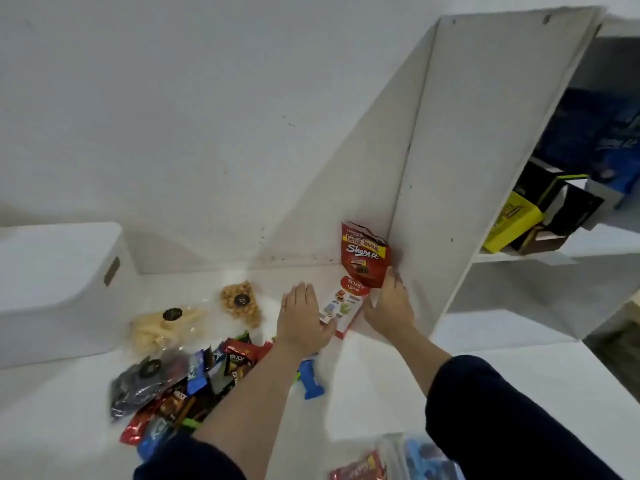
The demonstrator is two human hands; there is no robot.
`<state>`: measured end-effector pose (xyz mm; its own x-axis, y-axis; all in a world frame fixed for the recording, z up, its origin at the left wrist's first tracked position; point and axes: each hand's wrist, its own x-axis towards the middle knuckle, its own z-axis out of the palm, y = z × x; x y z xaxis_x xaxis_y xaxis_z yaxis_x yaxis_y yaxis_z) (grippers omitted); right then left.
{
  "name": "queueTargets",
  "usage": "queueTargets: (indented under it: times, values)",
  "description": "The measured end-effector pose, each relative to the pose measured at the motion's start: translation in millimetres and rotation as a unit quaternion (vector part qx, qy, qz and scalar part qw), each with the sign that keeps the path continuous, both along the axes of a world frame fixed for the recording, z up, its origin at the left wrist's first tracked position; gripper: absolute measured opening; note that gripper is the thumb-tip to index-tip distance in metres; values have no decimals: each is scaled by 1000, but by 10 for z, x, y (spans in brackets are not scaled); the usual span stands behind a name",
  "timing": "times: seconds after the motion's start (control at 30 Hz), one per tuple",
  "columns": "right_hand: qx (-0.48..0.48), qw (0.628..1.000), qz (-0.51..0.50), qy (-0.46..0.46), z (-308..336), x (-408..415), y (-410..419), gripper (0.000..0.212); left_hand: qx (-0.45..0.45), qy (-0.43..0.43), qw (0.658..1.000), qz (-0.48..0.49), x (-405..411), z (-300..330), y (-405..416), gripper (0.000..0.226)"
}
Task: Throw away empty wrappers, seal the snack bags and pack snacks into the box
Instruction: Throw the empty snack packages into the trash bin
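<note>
Fingers straight and relaxed on both sides, grasping nothing yet: left hand flat on the counter with the thumb touching the left edge of the white-and-red carton, right hand set on edge along the carton's right side, fingertips up against the foot of the red pouch

Probably about to take the carton, lying flat near the back right corner of the counter. To do it well: close both palms on the long sides, lift straight up, and keep the right fingertips from pushing the pouch over. Better to carry it level, then across toward the left edge for packing

Red pouch standing in the back right corner itself, leaning on the shelf panel, top torn open and still to seal; contents not visible

White storage box at the left edge of the counter, inside hidden from this angle. Between it and the left hand, two clear bags of pale and golden snacks, then a dark bag and a loose heap of small wrappers toward the near edge; empty or full, cannot tell. At the near right edge a clear tub with something blue inside, too blurred to name
</note>
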<state>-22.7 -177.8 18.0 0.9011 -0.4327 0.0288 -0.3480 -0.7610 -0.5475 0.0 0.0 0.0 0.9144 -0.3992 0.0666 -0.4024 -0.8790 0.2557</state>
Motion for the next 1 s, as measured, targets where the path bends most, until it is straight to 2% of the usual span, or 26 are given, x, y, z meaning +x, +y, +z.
queueTargets:
  times: [0.17,0.27,0.47,0.67,0.87,1.0]
  values:
    - [64,996,-59,14,-182,517,-190,86,5,70,997,8,386,-434,-257,98]
    - [108,987,-116,-38,-303,800,-306,85,5,114,993,10,549,-654,-419,106]
    - [134,970,-141,-147,-470,1084,-383,62,12,146,989,16,779,-940,-666,119]
    - [79,982,-157,-62,-590,1244,-454,27,-42,157,986,41,835,-949,-749,102]
    - [80,986,-132,-58,-325,1071,-432,27,-124,149,974,117,667,-751,-677,87]
    - [90,988,-114,-55,-13,873,-365,31,-126,120,975,141,457,-520,-542,98]
